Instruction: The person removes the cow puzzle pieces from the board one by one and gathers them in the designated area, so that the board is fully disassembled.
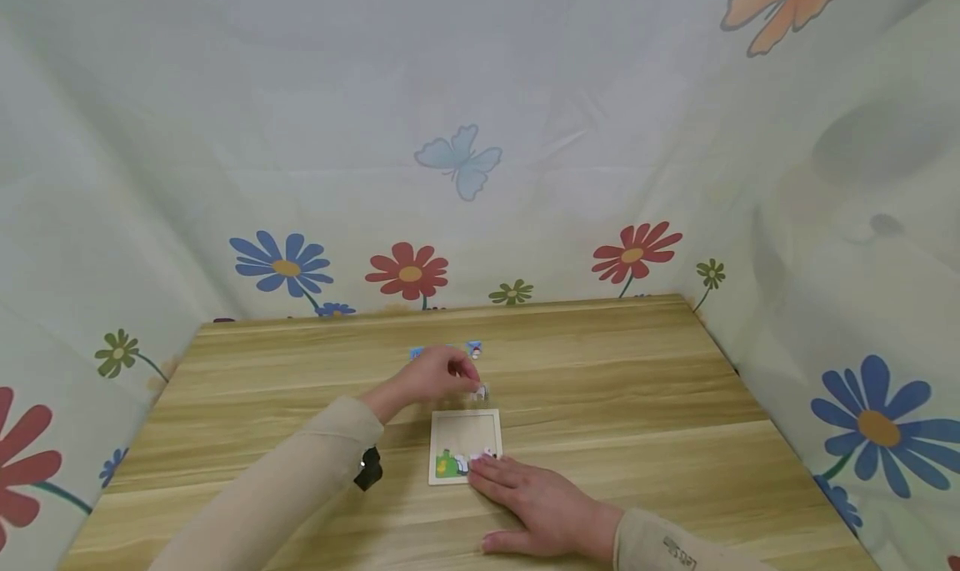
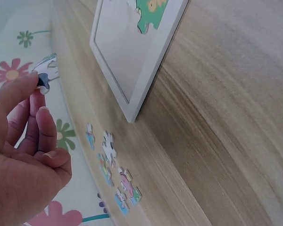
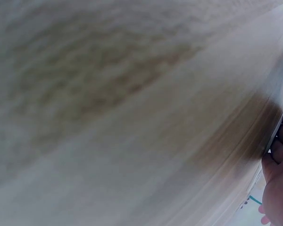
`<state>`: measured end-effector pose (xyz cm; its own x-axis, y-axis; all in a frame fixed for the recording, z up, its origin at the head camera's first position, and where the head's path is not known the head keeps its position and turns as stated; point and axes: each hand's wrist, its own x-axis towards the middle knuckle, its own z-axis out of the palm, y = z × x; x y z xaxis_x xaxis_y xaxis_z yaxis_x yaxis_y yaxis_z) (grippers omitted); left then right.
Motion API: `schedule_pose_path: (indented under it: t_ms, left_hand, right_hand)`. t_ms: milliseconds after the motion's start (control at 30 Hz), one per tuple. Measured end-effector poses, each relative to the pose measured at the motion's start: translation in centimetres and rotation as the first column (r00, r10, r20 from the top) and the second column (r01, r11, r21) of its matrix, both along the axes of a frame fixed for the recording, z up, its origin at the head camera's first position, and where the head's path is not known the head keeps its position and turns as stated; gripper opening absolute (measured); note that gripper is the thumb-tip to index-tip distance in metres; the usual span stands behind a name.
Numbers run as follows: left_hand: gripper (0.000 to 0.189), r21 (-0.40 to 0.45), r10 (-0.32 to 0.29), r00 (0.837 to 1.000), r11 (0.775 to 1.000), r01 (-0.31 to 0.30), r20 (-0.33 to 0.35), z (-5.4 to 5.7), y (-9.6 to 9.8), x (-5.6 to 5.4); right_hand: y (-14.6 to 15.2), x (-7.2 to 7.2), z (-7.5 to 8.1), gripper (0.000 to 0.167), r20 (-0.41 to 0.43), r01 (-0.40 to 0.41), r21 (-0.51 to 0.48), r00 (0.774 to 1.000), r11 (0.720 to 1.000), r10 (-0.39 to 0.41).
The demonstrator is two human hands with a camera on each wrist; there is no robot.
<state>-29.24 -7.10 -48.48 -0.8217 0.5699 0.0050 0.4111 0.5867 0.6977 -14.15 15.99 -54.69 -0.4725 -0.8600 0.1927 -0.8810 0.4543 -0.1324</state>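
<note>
My left hand (image 1: 431,375) is raised just beyond the far edge of a square wooden puzzle tray (image 1: 467,429). Between thumb and fingertips it pinches a puzzle piece (image 2: 48,75), white with dark patches. Along the tray's near edge lie fitted pieces, among them a green piece (image 1: 447,464). My right hand (image 1: 542,504) rests with fingers extended over the tray's near right corner, covering part of those pieces. In the right wrist view only a sliver of the right hand (image 3: 279,174) shows at the edge.
Past the tray lie several loose puzzle pieces (image 2: 109,147), partly hidden behind the left hand in the head view; a blue one (image 1: 474,348) shows there. The wood-grain table (image 1: 637,404) meets a flower-printed cloth (image 1: 540,204) at its back and sides.
</note>
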Motion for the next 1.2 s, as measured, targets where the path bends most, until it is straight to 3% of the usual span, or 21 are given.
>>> schedule_pose_path:
  t_ms: [433, 667, 833, 1200]
  left_hand:
    - [0.008, 0.031, 0.133, 0.989, 0.990, -0.135, 0.067, -0.4, 0.2, -2.1]
    - [0.010, 0.038, 0.185, 0.981, 0.982, -0.188, 0.061, -1.2, 0.4, -3.2]
    - [0.010, 0.045, 0.217, 0.972, 0.974, -0.221, 0.085, -1.6, 0.6, -3.5]
    - [0.012, 0.043, 0.283, 0.953, 0.956, -0.289, 0.105, -1.5, 1.2, -3.5]
  right_hand:
    - [0.1, 0.0, -0.1, 0.076, -0.014, -0.011, -0.015, 1.000, 1.000, 0.011]
    - [0.2, 0.0, -0.1, 0.076, -0.026, -0.008, -0.023, 1.000, 1.000, 0.007]
    - [0.2, 0.1, 0.0, 0.076, -0.028, -0.006, -0.011, 1.000, 1.000, 0.005]
    - [0.2, -0.1, -0.1, 0.077, -0.012, 0.003, 0.009, 1.000, 1.000, -0.003]
